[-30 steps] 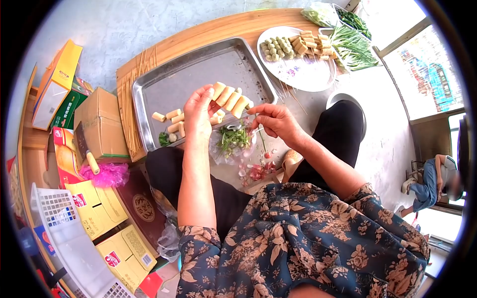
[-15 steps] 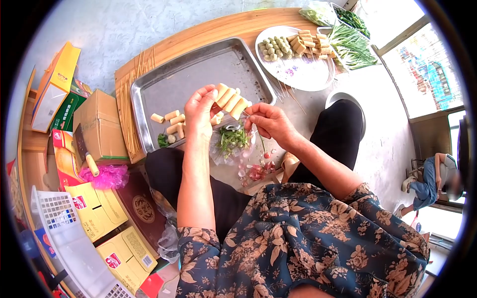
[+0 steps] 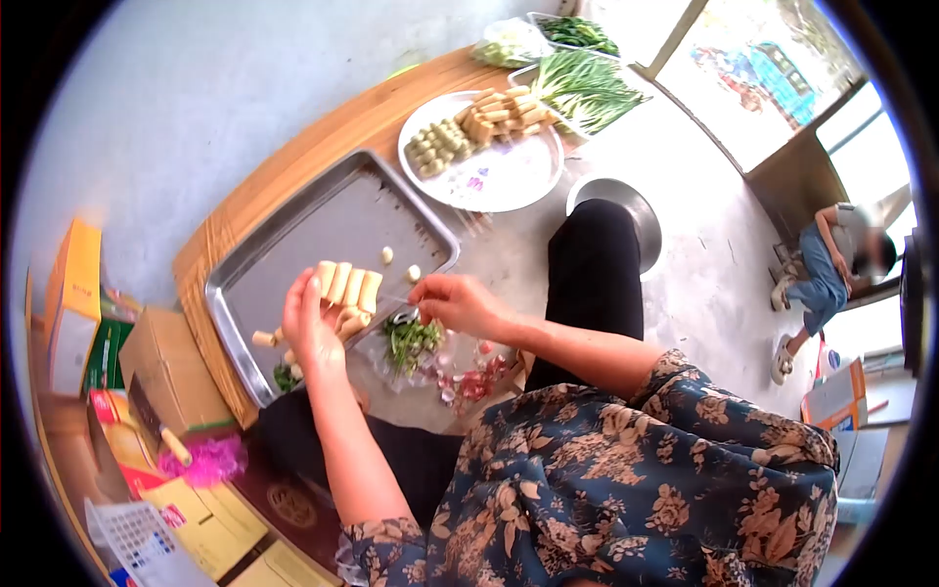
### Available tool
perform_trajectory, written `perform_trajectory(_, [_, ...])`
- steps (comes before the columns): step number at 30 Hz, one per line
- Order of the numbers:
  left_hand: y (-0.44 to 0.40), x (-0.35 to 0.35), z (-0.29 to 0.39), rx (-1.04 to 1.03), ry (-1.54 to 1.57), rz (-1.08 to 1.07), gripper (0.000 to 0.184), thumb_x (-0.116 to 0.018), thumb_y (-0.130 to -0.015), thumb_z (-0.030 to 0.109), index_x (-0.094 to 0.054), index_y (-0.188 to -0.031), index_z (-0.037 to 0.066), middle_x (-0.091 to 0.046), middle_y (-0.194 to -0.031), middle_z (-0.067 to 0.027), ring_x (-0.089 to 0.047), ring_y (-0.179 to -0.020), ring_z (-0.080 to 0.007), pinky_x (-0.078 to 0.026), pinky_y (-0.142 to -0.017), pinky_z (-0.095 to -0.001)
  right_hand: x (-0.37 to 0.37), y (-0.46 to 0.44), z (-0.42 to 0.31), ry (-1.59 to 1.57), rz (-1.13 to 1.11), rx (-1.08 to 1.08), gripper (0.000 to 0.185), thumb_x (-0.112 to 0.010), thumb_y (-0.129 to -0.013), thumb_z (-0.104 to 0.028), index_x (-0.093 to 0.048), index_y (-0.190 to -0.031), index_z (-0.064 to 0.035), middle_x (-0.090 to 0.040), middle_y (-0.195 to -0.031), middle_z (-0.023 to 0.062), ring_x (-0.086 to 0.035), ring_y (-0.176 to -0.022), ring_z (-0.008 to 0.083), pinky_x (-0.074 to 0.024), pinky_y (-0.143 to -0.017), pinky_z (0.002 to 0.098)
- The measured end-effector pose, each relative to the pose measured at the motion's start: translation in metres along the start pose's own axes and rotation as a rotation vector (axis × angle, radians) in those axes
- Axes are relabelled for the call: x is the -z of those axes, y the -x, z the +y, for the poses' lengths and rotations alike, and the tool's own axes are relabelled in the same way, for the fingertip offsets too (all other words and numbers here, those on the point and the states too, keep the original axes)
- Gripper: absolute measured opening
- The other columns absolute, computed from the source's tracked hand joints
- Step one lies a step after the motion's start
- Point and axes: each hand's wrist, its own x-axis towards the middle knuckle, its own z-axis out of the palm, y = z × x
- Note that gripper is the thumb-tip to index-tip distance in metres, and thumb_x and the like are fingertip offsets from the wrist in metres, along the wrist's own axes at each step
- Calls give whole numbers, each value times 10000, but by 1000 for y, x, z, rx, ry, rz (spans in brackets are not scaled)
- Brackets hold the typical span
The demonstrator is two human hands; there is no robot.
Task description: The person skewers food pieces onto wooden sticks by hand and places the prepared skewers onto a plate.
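Observation:
My left hand [image 3: 311, 331] grips a row of several beige cylindrical rolls [image 3: 348, 286], lined up side by side above the metal tray [image 3: 323, 210]. My right hand [image 3: 460, 305] is closed in a pinch on a thin skewer [image 3: 395, 298] running toward the rolls' right end. More loose rolls [image 3: 264, 338] lie in the tray's near part, partly covered by my left hand. Two small pale round pieces [image 3: 387, 255] rest near the tray's right side. Below my hands, green leafy herbs [image 3: 413, 344] sit on clear plastic.
A white oval plate [image 3: 518, 186] carries skewered green balls and rolls. Beyond it are green stalks [image 3: 587, 93]. A metal bowl [image 3: 636, 220] stands beside my knee. Cardboard boxes [image 3: 176, 362] and a knife [image 3: 161, 426] are at left. Another person [image 3: 822, 264] sits at right.
The view has turned, shifting tray and plate left and down. Both hands still hold the rolls and skewer. The two pale pieces in the tray now show.

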Motion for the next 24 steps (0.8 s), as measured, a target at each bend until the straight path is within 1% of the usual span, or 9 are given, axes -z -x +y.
perform_trajectory(1, [2,-3,2,18,-24,-26,324,-624,-869,209,-533,-1133,45,-582,-1026,-68,-591,-919,-185,-511,-762,-316,1,1,2,-50,3,2,105,-538,-858,-38,-580,-941,10,-626,-753,45,-602,-684,99,-482,-627,252])
perform_trajectory(2, [5,-5,3,35,-50,-46,351,-611,-882,256,-526,-1159,58,-578,-1063,-76,-587,-942,-199,-498,-785,-328,5,3,-2,-62,-7,-26,113,-532,-858,-32,-578,-950,14,-624,-752,44,-595,-682,92,-479,-621,250])
perform_trajectory(5, [14,-15,9,66,-107,-34,401,-602,-890,277,-498,-1211,61,-561,-1113,-91,-569,-989,-210,-487,-800,-330,16,1,12,-51,19,-10,123,-529,-861,-29,-585,-965,5,-624,-752,44,-588,-689,82,-468,-592,239])
perform_trajectory(7, [19,-17,14,71,-114,-33,419,-599,-892,282,-485,-1229,60,-555,-1129,-99,-560,-1006,-213,-485,-801,-331,29,0,16,-215,13,-106,161,-517,-886,-50,-586,-1029,-22,-626,-786,15,-553,-707,66,-432,-624,204])
perform_trajectory(10, [20,-16,12,75,-120,-38,419,-585,-901,286,-479,-1235,57,-553,-1140,-112,-565,-1001,-221,-486,-795,-322,62,-3,11,-198,106,-148,150,-528,-887,-66,-605,-1012,-37,-611,-757,-19,-466,-593,25,-367,-517,167])
perform_trajectory(12, [18,-13,8,91,-130,-70,381,-574,-908,269,-490,-1214,57,-564,-1112,-108,-588,-959,-217,-492,-771,-307,88,-9,13,-307,168,-109,164,-540,-876,-74,-611,-1020,-38,-611,-742,2,-396,-502,25,-308,-440,178])
perform_trajectory(18, [18,-17,4,95,-164,-75,291,-538,-925,235,-531,-1158,61,-608,-1021,-72,-600,-881,-180,-479,-741,-291,171,-60,27,-292,396,-30,178,-542,-853,-43,-587,-1014,17,-632,-768,97,-393,-426,73,-275,-374,215])
perform_trajectory(20, [16,-16,2,98,-165,-73,280,-535,-927,229,-535,-1153,64,-611,-1009,-67,-598,-874,-178,-479,-732,-284,197,-81,32,-309,470,-17,145,-537,-827,-19,-597,-953,21,-644,-745,118,-421,-420,85,-294,-361,230])
perform_trajectory(24, [14,-16,0,111,-160,-69,264,-530,-929,215,-543,-1138,55,-612,-991,-73,-600,-858,-175,-485,-717,-279,230,-117,38,-223,618,-91,136,-525,-824,-31,-603,-930,1,-642,-725,118,-445,-429,100,-301,-365,234])
